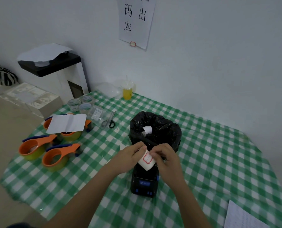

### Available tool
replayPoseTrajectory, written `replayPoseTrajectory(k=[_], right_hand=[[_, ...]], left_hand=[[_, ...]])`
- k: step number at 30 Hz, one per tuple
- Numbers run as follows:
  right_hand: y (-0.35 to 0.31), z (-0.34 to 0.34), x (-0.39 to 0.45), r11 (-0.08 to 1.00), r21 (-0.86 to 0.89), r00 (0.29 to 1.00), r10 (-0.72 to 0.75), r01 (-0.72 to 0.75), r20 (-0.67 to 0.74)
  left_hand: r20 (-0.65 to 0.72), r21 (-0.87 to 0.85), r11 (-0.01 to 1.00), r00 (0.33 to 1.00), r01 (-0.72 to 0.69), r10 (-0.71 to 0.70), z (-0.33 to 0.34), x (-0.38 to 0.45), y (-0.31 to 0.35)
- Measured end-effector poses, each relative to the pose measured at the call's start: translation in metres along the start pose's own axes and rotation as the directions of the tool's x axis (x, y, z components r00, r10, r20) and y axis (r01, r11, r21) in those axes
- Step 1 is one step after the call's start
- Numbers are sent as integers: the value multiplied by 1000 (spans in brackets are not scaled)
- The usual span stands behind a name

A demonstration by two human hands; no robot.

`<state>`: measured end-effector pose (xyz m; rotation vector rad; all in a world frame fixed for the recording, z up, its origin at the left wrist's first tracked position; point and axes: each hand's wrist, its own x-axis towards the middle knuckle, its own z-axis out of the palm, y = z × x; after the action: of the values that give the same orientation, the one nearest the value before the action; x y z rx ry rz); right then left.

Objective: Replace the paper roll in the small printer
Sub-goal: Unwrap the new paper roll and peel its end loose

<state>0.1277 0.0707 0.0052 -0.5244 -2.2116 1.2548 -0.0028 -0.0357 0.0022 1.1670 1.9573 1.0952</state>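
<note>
A small black printer [144,184] with blue buttons lies on the green checked tablecloth [211,158]. Just above its far end I hold a white label paper roll [147,160] with a red-framed label on it. My left hand [132,154] grips the roll's left side. My right hand [164,156] pinches its upper right edge. The printer's paper bay is hidden under the roll and my hands. Right behind stands a black plastic bag [155,129], open, with another white paper roll [147,130] inside.
Several orange tape dispensers [54,155] sit at the left, one under a white sheet [67,123]. Scissors [109,121], clear tape rolls [80,102] and a yellow cup [127,92] lie toward the wall. A printed sheet [242,216] rests at the near right.
</note>
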Motion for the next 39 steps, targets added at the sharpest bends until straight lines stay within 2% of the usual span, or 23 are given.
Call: replayPoseTrajectory(k=[4,7,10,17,21,25,29,32,39], right_hand=[[0,3,-3,998,51,999,42,-41,-21],[0,2,-2,984,88,987,154,-157,36],[0,4,-1,976,103,979,186,-194,81],[3,15,-1,997,-74,996,3,-10,-92],[8,14,-1,989,-121,988,-96,81,-124],[6,10,-1,996,50,991,74,-69,-110],[4,10,3,980,46,981,195,-194,1],[3,10,4,964,106,968,247,-242,-37],[3,11,4,996,-57,981,52,-64,-187]], left_hand=[[4,27,1000,1000,13,-13,-2,0,0],[-3,65,998,1000,22,-22,-3,-1,-2],[-9,120,992,999,35,-34,-3,-1,-4],[-73,7,993,991,114,-114,1,3,-7],[-75,-35,992,989,125,-127,1,3,-5],[-100,31,992,988,125,-121,-1,3,-4],[-126,89,989,987,114,-103,0,3,-3],[-172,122,986,981,115,-93,3,3,0],[-210,39,987,967,155,-143,9,7,5]])
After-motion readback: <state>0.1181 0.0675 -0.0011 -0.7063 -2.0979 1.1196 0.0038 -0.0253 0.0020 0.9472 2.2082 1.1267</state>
